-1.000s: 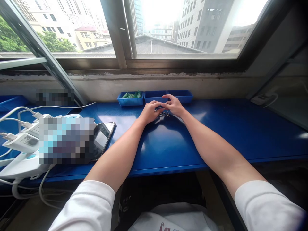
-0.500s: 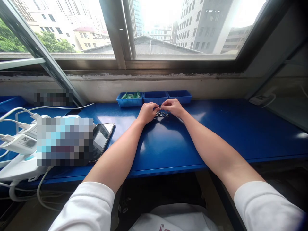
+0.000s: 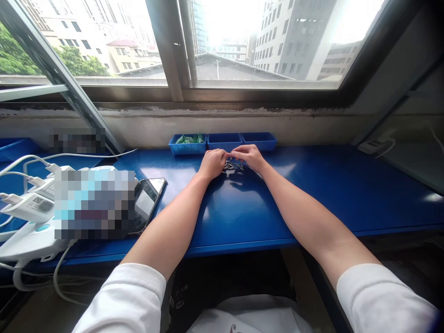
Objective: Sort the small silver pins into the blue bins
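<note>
Several thin, dark metallic pieces, perhaps screws (image 3: 233, 165), lie in a small loose pile on the blue table between my hands. My left hand (image 3: 214, 163) is at the pile's left side, its fingers curled and thumb pressed in; whatever they grip is hidden. On the right, my right hand (image 3: 250, 156) pinches with thumb and forefinger just above the pile, close against the left fingertips. A thin piece seems to be between the fingertips, too small to name.
Behind my hands stand three joined blue bins: the left bin (image 3: 188, 147) holds green-and-white packets, beside a middle bin (image 3: 225, 134) and a right bin (image 3: 259, 135). To the left lie a phone (image 3: 147, 203), a white power strip (image 3: 34, 245) with plugged-in chargers and cables.
Both hands stay over the pile with only slight finger movement. The right fingertips have shifted a little, and the view has moved marginally.
</note>
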The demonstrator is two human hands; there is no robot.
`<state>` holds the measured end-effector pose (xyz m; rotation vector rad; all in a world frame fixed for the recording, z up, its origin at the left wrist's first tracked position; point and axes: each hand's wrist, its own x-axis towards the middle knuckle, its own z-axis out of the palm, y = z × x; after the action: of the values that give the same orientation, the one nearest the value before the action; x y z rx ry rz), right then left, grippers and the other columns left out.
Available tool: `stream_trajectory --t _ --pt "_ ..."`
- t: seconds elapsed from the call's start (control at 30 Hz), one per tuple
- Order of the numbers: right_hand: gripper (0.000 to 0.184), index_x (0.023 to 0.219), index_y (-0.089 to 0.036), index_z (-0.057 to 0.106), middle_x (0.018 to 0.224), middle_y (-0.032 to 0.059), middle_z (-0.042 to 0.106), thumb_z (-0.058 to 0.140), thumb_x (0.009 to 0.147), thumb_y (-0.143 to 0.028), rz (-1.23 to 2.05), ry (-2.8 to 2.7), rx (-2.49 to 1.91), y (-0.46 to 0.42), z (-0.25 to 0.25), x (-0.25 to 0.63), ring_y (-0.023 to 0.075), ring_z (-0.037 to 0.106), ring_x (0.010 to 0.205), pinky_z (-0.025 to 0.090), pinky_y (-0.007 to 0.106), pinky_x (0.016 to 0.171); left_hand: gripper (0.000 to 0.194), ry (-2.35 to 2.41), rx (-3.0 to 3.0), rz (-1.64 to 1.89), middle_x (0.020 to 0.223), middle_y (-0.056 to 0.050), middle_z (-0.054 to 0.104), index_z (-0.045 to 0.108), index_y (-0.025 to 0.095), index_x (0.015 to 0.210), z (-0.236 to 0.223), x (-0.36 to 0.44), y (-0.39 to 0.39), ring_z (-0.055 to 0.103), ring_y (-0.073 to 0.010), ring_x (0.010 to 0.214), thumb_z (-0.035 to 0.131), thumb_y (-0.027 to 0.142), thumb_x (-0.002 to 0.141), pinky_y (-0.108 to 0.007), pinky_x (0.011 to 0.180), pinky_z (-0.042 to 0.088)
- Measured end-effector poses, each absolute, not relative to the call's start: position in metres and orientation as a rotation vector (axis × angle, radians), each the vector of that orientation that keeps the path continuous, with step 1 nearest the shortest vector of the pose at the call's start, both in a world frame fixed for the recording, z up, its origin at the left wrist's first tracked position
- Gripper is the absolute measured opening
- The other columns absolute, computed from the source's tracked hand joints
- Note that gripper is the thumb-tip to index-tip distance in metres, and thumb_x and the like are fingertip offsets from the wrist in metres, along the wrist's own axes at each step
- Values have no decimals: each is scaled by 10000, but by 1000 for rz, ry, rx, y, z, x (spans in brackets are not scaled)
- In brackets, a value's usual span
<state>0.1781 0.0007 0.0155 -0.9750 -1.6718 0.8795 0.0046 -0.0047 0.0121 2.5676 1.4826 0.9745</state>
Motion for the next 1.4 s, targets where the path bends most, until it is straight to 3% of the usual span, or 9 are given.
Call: stream_trajectory --t 0.17,0.3,0.53,0.73,0.87,0.97,1.07,1.27,1.4 --pt "328 936 -174 719 905 59 716 650 718 -411 586 -1653 -1117 5 12 181 193 618 784 494 332 756 397 1589 2495 1039 1142 -89 636 609 182 1123 11 5 -3 555 -231 1098 357 427 938 -345 966 383" --pt "419 1150 -195 654 1163 60 662 588 772 -361 73 -1800 -1339 5 12 179 260 531 1052 393 423 960 499 1689 2461 865 1177 -116 606 570 169 1181 3 1 1 531 -265 1127 393 536 893 -371 973 374" --pt "588 1380 -192 441 1447 54 424 485 829 -393 -149 -1976 -1635 10 6 171 335 362 1168 329 516 944 704 1496 2656 467 1269 -125 543 524 178 1273 -2 2 0 503 -298 1174 425 681 791 -368 969 392" --pt "655 1428 -213 353 1534 47 254 446 838 -483 -89 -2043 -1735 18 -1 170 367 297 1225 309 550 963 598 1411 2697 462 1216 -122 577 569 164 1209 -1 9 -2 525 -281 1149 428 603 828 -332 948 415" --pt "619 1423 -226 352 1534 81 223 409 863 -485 -56 -2027 -1700 19 -1 171 367 294 1237 321 557 961 592 1411 2665 506 1245 -128 567 551 158 1229 -3 11 -1 524 -282 1155 455 583 827 -331 945 422" --pt "470 1293 -180 506 1388 128 421 413 867 -356 -98 -1978 -1612 14 2 172 321 363 1192 348 497 971 610 1423 2648 526 1246 -137 566 551 157 1230 -4 9 0 529 -290 1149 470 596 814 -341 939 428" --pt "331 1085 -171 623 1139 118 569 481 806 -278 -60 -1999 -1571 8 6 175 277 470 1078 386 430 947 678 1457 2608 570 1228 -147 574 537 151 1251 -5 6 2 540 -302 1133 509 629 771 -354 936 435" --pt "442 1113 -194 631 1149 120 568 552 773 -466 166 -2145 -1717 4 3 178 318 487 1119 367 491 945 797 1435 2542 590 1254 -133 563 523 174 1274 -3 -4 5 553 -291 1124 577 695 673 -333 946 436" --pt "377 1047 -208 668 1107 106 592 501 834 -471 173 -2200 -1631 7 -3 177 283 520 1079 391 442 922 770 1389 2543 562 1279 -121 557 524 182 1276 -4 -5 7 533 -285 1158 568 683 694 -335 960 427"
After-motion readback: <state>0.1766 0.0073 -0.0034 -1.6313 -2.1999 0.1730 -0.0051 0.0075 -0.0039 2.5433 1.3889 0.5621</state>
